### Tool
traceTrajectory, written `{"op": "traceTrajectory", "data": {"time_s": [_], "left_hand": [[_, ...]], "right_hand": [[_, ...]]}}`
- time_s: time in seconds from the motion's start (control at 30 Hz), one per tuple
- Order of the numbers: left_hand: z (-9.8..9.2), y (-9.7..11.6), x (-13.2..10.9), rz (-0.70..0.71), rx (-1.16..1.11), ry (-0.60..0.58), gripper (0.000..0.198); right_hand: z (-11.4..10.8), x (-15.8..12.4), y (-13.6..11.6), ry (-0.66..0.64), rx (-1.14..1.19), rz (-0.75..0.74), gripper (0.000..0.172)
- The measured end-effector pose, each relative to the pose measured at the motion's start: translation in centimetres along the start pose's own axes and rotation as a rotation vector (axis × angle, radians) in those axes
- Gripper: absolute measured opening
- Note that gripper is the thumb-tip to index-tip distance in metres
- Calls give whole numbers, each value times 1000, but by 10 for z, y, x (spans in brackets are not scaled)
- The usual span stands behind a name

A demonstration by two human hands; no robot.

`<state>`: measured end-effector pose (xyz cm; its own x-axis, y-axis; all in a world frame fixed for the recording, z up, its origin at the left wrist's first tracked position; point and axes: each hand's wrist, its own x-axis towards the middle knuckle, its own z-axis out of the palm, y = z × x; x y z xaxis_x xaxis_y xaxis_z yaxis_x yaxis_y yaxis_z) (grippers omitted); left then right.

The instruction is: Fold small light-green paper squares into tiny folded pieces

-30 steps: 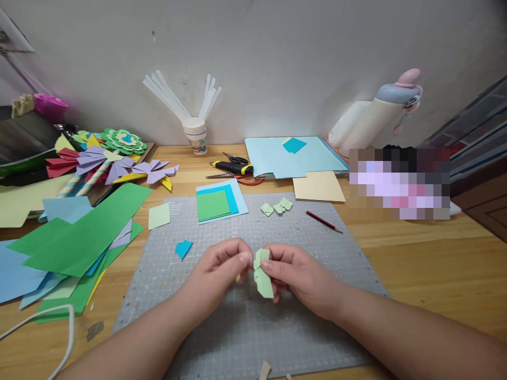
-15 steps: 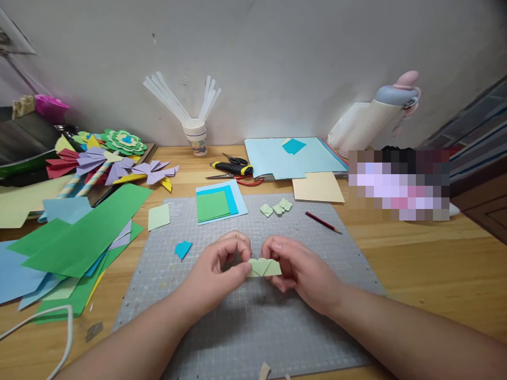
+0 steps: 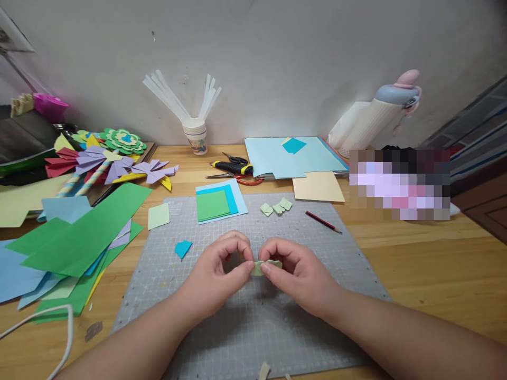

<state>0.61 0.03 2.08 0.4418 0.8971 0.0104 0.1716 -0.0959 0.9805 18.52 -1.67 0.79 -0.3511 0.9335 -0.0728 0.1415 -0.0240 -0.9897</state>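
Observation:
Above the grey cutting mat (image 3: 317, 316), a small folded light green paper (image 3: 258, 269) is held between both hands. My left hand (image 3: 224, 264) pinches its left end with thumb and index finger. My right hand (image 3: 299, 272) has its thumb across the front of the paper and its fingers behind. Part of the folded paper is hidden by the right thumb. Beyond the hands lie small folded light green pieces (image 3: 282, 206), a blue folded piece (image 3: 182, 249) and stacked green squares (image 3: 213, 206).
A pencil (image 3: 322, 222) lies right on the mat. Scissors (image 3: 237, 180), a yellow-black tool (image 3: 232, 168) and a paper cup (image 3: 195, 138) with white strips stand farther back. Green sheets (image 3: 91, 232) and paper flowers (image 3: 152, 171) cover the left. A bottle (image 3: 368, 124) leans at the back right.
My right thumb has come round onto the front of the light green paper, which now shows less of its face. My left hand keeps its pinch, shifted slightly right.

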Motion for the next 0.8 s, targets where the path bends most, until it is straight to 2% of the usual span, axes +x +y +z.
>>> {"op": "traceTrajectory", "data": {"time_s": [0.27,0.33,0.43,0.53,0.63,0.8], "left_hand": [[1,2,1,-91,-287,-152,15],[2,1,1,-104,-322,-156,14],[3,-2,-1,-75,-253,34,12],[2,-3,-3,53,-6,205,8],[2,-2,-5,171,193,246,3],[4,-2,-7,253,286,277,5]], "right_hand": [[0,0,-1,-38,97,4,8],[0,0,-1,-31,125,9,10],[1,0,-1,40,132,11,10],[2,-1,-1,103,111,-37,9],[3,-3,-1,128,81,-113,10],[3,-5,0,120,26,-155,8]]}}
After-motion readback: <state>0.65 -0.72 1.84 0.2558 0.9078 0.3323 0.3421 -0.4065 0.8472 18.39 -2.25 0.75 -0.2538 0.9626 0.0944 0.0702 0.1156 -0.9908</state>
